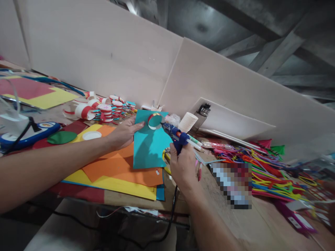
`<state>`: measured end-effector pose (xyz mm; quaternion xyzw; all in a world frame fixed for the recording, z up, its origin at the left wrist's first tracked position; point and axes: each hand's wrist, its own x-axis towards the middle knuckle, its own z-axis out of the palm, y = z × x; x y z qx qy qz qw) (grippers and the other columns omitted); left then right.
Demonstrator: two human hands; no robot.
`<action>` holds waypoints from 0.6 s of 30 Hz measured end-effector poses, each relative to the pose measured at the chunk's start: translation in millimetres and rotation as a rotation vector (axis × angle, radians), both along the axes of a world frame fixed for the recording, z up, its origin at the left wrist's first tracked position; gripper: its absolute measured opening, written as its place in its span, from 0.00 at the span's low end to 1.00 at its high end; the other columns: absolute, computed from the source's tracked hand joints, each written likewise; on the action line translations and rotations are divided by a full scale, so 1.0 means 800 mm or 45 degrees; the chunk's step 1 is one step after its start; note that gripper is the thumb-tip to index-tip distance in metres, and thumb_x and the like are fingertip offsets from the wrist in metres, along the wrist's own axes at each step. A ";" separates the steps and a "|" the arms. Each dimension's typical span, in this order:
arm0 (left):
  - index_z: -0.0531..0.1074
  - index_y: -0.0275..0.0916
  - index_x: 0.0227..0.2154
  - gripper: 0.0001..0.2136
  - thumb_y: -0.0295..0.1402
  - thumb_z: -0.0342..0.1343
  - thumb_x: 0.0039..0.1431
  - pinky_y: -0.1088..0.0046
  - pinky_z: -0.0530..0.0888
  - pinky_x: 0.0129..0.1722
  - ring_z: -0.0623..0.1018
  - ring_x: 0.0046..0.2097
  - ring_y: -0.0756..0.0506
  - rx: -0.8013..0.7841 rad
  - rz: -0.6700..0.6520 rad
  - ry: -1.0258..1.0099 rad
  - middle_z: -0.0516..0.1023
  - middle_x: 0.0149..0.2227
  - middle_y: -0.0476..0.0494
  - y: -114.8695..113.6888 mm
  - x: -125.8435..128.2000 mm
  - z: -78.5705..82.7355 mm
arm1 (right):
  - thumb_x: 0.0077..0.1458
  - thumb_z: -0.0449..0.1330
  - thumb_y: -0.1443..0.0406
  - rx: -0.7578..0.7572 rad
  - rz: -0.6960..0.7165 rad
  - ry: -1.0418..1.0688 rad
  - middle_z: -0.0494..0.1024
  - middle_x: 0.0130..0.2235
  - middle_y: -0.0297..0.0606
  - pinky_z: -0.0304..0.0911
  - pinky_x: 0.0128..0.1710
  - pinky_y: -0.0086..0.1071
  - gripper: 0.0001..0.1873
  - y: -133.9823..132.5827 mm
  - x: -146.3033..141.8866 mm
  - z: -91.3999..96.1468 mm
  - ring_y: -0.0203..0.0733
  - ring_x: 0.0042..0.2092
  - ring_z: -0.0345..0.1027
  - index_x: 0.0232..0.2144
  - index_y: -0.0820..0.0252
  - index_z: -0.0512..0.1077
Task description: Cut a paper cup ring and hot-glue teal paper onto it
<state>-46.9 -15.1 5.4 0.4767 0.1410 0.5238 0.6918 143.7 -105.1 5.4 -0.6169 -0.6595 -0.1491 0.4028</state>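
My left hand (127, 131) grips the left edge of a turquoise paper sheet (149, 150), thumb on its face. A paper ring (149, 122), white with some red, sits against the upper part of the sheet. In my right hand (184, 164) is a blue glue gun (178, 137), with a white glue stick (195, 142) poking out of its back. Its nozzle points left at the ring's right side; whether it touches cannot be made out. A black cord hangs below my right hand.
Orange sheets (112, 169) and yellow paper (131, 185) lie under the turquoise sheet. Red-and-white paper cup shapes (106, 113) stand behind my left arm. Stacked paper cups (187, 122), a dark-capped bottle (202, 115) and many coloured pipe cleaners (274, 181) are to the right. A white board wall (104, 52) rises behind.
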 end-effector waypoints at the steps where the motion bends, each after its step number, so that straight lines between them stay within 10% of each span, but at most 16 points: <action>1: 0.76 0.36 0.45 0.12 0.28 0.58 0.58 0.59 0.75 0.52 0.80 0.48 0.40 0.013 0.017 0.006 0.81 0.47 0.40 0.001 0.000 0.000 | 0.62 0.50 0.58 -0.011 0.001 -0.016 0.76 0.39 0.50 0.63 0.41 0.47 0.16 0.000 0.000 0.000 0.56 0.43 0.67 0.42 0.62 0.70; 18: 0.77 0.36 0.44 0.12 0.30 0.59 0.57 0.60 0.77 0.49 0.81 0.44 0.41 0.045 -0.017 0.024 0.82 0.45 0.40 0.006 0.002 -0.006 | 0.60 0.53 0.60 -0.138 0.287 0.217 0.78 0.41 0.47 0.65 0.39 0.40 0.17 -0.004 -0.012 0.001 0.50 0.40 0.71 0.48 0.61 0.70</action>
